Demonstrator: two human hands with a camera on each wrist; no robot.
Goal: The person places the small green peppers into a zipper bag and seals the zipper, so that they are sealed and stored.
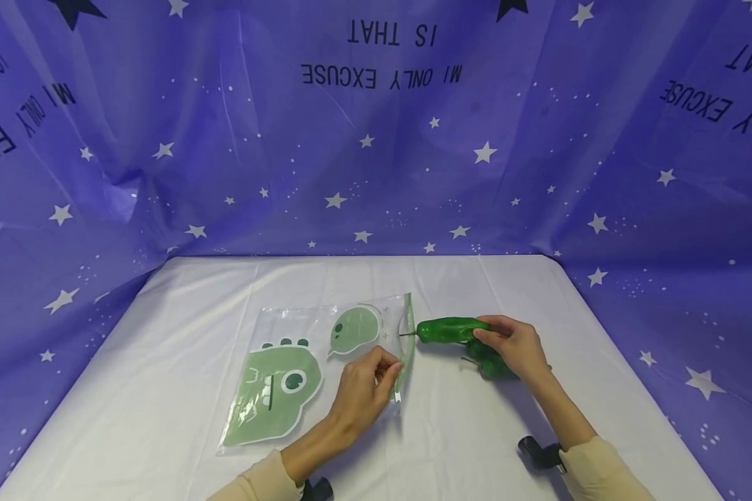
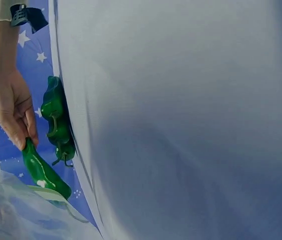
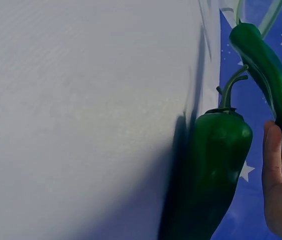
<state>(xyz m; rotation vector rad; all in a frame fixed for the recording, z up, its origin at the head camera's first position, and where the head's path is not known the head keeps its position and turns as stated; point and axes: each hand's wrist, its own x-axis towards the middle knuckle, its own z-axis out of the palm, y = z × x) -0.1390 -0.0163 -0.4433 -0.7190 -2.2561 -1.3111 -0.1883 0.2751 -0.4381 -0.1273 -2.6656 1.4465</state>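
A clear plastic bag [image 1: 282,393] printed with green dinosaurs lies on the table, its green-edged mouth facing right. My left hand [image 1: 360,390] pinches the bag's edge at that mouth between thumb and fingers. From the right, my right hand [image 1: 519,346] grips a green chili pepper [image 1: 445,330] by its tip, the thin stem pointing left into the bag's mouth. In the right wrist view the held pepper [image 3: 266,65] hangs above the table between fingers [image 3: 273,155] and thumb. More green peppers [image 1: 491,365] lie just below the right hand, partly hidden by it.
A white cloth [image 1: 457,445] covers the table. Purple star-printed sheeting [image 1: 376,160] rises behind it and along both sides. Black wrist mounts [image 1: 539,452] sit at the cuffs. In the right wrist view, another pepper [image 3: 220,165] stands large in front.
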